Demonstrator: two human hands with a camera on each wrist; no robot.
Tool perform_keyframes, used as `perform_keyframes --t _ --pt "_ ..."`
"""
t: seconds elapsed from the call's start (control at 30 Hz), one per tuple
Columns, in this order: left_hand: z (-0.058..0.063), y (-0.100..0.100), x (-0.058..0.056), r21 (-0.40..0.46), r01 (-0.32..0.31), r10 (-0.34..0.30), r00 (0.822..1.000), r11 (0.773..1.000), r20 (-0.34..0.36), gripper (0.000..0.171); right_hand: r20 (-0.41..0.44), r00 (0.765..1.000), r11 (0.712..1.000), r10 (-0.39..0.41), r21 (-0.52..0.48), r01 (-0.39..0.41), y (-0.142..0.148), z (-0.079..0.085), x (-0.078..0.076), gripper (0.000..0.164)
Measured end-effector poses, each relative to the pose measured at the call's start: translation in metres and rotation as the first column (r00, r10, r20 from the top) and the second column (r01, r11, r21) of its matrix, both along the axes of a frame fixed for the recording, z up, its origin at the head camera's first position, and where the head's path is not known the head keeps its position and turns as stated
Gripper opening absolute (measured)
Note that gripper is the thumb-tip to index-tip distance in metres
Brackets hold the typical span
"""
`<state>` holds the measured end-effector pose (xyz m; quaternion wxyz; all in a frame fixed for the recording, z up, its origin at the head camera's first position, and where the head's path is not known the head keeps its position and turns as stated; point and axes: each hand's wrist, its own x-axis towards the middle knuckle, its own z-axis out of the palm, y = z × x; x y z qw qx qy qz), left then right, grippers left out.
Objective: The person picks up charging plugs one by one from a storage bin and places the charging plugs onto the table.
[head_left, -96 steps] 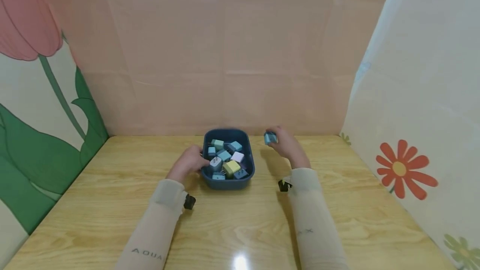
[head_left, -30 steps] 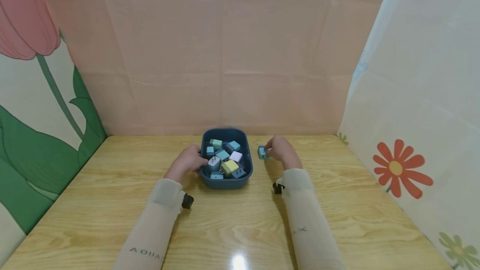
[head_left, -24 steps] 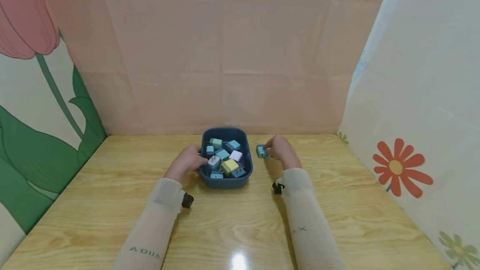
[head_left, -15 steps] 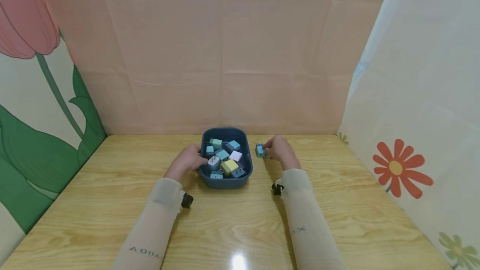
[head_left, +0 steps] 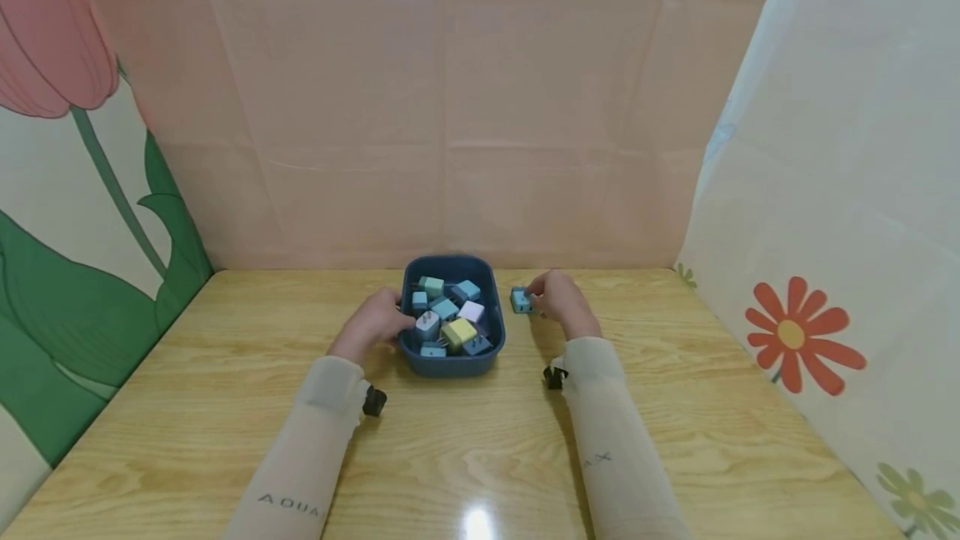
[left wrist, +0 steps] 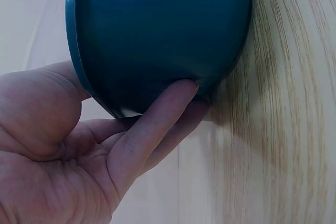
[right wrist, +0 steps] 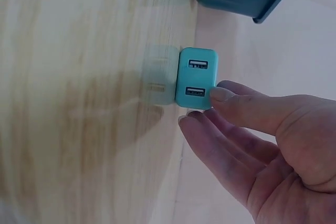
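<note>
My left hand (head_left: pixel 375 323) grips the left side of the dark blue plastic bin (head_left: pixel 453 368), thumb over its rim and fingers against the outer wall. Inside lie several plug-in chargers, among them a yellow one (head_left: pixel 460 332), a lilac one (head_left: pixel 472 312) and a green one (head_left: pixel 432 287). Right of the bin a turquoise USB charger (right wrist: pixel 197 78) rests on the table, two ports facing the right wrist camera. My right hand (head_left: pixel 561 301) is at it: the thumb tip touches one corner, and the other loosely bent fingers stay close to that end.
The wooden table (head_left: pixel 450 448) runs back to a pink cloth wall (head_left: pixel 442 107). A printed tulip panel (head_left: pixel 112 173) stands at the left, a flowered white panel (head_left: pixel 810 190) at the right. A small black wrist camera sits under each sleeve.
My right hand has brought the turquoise charger down from the air onto the table, then shifted it slightly left and back. The left hand keeps its hold on the bin.
</note>
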<state>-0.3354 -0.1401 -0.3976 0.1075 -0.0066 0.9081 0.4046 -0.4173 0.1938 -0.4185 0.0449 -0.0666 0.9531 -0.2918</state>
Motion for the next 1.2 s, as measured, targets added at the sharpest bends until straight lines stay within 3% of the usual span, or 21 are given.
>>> perform_keyframes --t 0.3,0.5,0.73,0.87,1.0,1.2 --pt "0.002 0.002 0.001 -0.003 -0.006 0.006 1.0 1.0 0.015 0.033 -0.042 0.998 0.996 0.049 0.079 -0.046 -0.001 0.003 0.003 0.038" --pt "0.001 0.002 0.001 -0.008 -0.005 0.005 1.0 1.0 0.016 0.033 -0.122 0.985 0.99 0.124 0.086 -0.114 -0.012 0.03 0.015 0.045" --pt "0.001 0.001 0.0 0.0 -0.001 0.001 1.0 1.0 0.019 0.034 -0.187 0.936 0.952 0.298 0.129 -0.277 -0.033 0.07 0.037 0.041" --pt "0.001 0.001 0.0 -0.009 0.001 0.0 1.0 1.0 0.019 0.035 -0.196 0.913 0.93 0.359 0.16 -0.332 -0.046 0.086 0.052 0.041" --pt "0.001 0.002 0.001 -0.013 0.001 -0.001 1.0 1.0 0.019 0.035 -0.184 0.892 0.906 0.412 0.185 -0.381 -0.058 0.093 0.061 0.044" --pt "-0.001 0.002 0.0 -0.021 0.003 -0.003 1.0 1.0 0.005 0.034 -0.156 0.841 0.843 0.519 0.26 -0.472 -0.077 0.089 0.065 0.043"
